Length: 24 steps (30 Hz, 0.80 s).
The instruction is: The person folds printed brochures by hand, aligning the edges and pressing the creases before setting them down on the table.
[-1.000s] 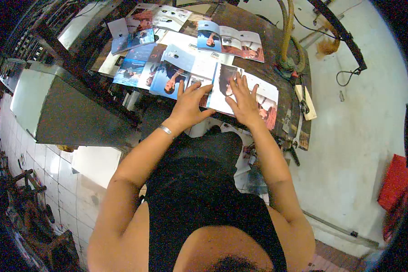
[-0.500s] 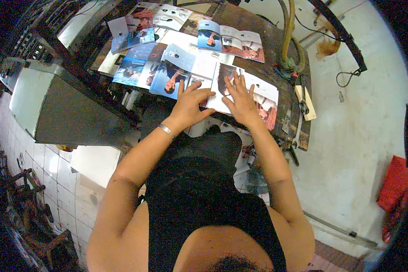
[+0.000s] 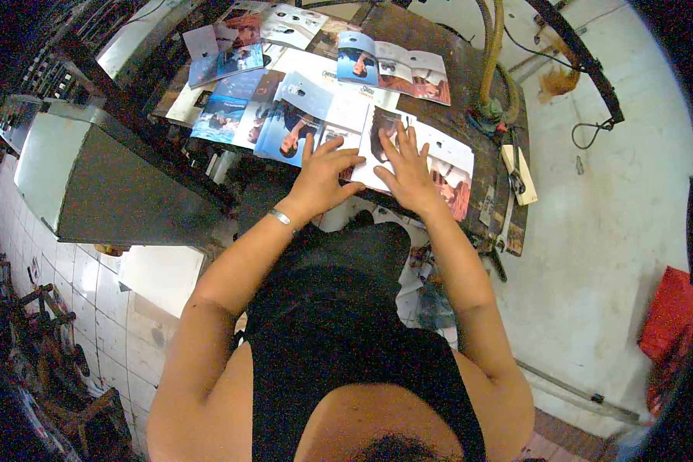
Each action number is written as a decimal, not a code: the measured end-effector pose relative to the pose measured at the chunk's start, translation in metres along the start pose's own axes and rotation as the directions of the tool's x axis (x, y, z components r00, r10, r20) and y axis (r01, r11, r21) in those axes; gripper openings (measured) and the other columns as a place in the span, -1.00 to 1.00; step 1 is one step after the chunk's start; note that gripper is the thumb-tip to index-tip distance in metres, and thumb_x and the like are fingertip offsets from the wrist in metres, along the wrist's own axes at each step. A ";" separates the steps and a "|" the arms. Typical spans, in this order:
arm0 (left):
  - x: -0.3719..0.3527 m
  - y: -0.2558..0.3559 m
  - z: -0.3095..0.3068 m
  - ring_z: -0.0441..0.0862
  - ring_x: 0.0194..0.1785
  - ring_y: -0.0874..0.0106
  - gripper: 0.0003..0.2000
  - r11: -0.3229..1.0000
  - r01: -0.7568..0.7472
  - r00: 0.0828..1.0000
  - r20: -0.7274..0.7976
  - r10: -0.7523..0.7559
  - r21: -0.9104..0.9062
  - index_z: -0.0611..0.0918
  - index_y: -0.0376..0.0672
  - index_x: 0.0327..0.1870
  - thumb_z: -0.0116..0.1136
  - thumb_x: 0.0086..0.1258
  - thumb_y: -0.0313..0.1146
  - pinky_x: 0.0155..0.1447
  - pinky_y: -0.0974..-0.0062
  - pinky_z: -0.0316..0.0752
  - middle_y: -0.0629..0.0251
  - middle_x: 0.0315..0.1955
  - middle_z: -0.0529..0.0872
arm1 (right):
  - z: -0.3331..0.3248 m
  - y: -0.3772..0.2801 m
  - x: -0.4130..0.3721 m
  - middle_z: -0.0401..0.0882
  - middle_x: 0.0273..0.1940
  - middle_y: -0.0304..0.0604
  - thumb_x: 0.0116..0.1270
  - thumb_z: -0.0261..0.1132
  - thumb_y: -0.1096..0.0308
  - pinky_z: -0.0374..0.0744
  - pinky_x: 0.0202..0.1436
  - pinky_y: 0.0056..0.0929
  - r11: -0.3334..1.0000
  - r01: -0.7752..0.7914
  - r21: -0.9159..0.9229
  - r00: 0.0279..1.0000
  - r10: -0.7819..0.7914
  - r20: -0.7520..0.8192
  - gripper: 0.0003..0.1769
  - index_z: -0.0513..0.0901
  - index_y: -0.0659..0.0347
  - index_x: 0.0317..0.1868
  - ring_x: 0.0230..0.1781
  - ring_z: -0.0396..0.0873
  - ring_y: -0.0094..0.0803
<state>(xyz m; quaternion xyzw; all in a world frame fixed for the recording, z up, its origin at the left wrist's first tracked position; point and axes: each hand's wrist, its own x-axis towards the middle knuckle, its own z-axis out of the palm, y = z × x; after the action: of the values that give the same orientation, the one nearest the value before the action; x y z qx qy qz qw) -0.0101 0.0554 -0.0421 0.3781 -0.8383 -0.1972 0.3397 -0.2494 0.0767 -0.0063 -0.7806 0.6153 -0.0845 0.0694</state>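
My left hand (image 3: 323,177) lies with its fingers spread on printed sheets, beside a blue printed leaf with a portrait (image 3: 286,136). My right hand (image 3: 410,171) rests flat, fingers apart, on a white page with a dark picture (image 3: 378,127). Between the two hands, part of the white paper shows. To the right of my right hand lies a leaf with a reddish picture (image 3: 452,185). The hands hide some of the prints beneath them, and neither grips anything.
More open brochures lie on the dark wooden table (image 3: 408,31), among them a blue one (image 3: 356,61) and a folded one (image 3: 225,60). At the right edge are a wrench (image 3: 507,219) and a yellow hose (image 3: 490,65). A metal housing (image 3: 123,181) stands on the left.
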 end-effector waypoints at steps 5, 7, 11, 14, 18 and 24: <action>0.000 0.001 -0.004 0.46 0.57 0.10 -0.57 0.999 -0.017 1.000 0.019 0.016 0.034 0.82 0.10 0.15 0.56 0.25 -0.08 0.69 -0.41 -0.13 0.35 0.27 0.75 | 0.006 0.006 0.000 -0.19 0.79 0.18 0.53 0.31 -0.09 -0.18 0.67 0.58 1.000 0.019 -0.019 0.999 -0.020 -0.030 -0.09 0.16 -0.07 0.76 0.80 -0.26 0.27; 0.000 0.002 -0.004 0.45 0.57 0.11 -0.58 0.999 -0.023 0.999 0.028 0.021 0.048 0.82 0.10 0.15 0.54 0.27 -0.08 0.69 -0.40 -0.12 0.34 0.27 0.73 | 0.004 0.006 -0.003 -0.14 0.78 0.18 0.51 0.33 -0.12 -0.17 0.68 0.56 0.999 0.026 0.048 0.994 -0.021 -0.104 -0.08 0.19 -0.08 0.75 0.79 -0.19 0.27; 0.000 0.000 -0.002 0.45 0.57 0.12 -0.60 0.998 -0.029 0.999 0.036 0.027 0.054 0.82 0.09 0.14 0.53 0.28 -0.08 0.69 -0.42 -0.11 0.34 0.26 0.73 | -0.001 0.002 -0.008 -0.05 0.77 0.17 0.46 0.36 -0.12 -0.15 0.70 0.50 0.994 0.004 0.110 0.988 0.013 -0.156 -0.10 0.29 -0.11 0.72 0.78 -0.08 0.24; 0.001 -0.001 -0.002 0.45 0.57 0.11 -0.59 0.998 -0.026 0.998 0.058 0.023 0.052 0.82 0.10 0.14 0.53 0.28 -0.08 0.68 -0.43 -0.11 0.35 0.26 0.73 | -0.009 0.003 -0.016 -0.02 0.77 0.16 0.48 0.34 -0.02 -0.16 0.72 0.46 0.992 0.014 0.127 0.989 0.005 -0.150 -0.18 0.34 -0.14 0.70 0.79 -0.07 0.19; 0.001 0.000 -0.004 0.45 0.57 0.11 -0.55 0.999 -0.017 0.998 0.061 0.014 0.045 0.80 0.09 0.19 0.54 0.27 -0.07 0.68 -0.44 -0.12 0.37 0.26 0.74 | -0.014 0.015 -0.029 0.04 0.76 0.13 0.51 0.27 0.13 -0.19 0.73 0.42 0.992 -0.013 0.122 0.992 0.028 -0.126 -0.24 0.35 -0.17 0.70 0.79 -0.05 0.16; 0.001 0.006 -0.009 0.43 0.59 0.05 -0.48 1.000 0.017 0.998 0.059 -0.018 0.009 0.73 0.10 0.30 0.52 0.30 -0.10 0.69 -0.43 -0.16 0.31 0.29 0.73 | -0.009 0.023 -0.048 0.17 0.73 -0.01 0.31 0.46 -0.20 -0.18 0.72 0.50 0.986 0.087 0.143 0.962 -0.046 -0.270 0.08 0.24 0.03 0.73 0.76 0.04 0.19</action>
<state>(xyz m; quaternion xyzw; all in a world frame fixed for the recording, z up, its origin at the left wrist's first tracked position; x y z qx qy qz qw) -0.0072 0.0580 -0.0319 0.3809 -0.8455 -0.2075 0.3114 -0.2838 0.1178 -0.0042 -0.7749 0.5841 -0.2377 0.0430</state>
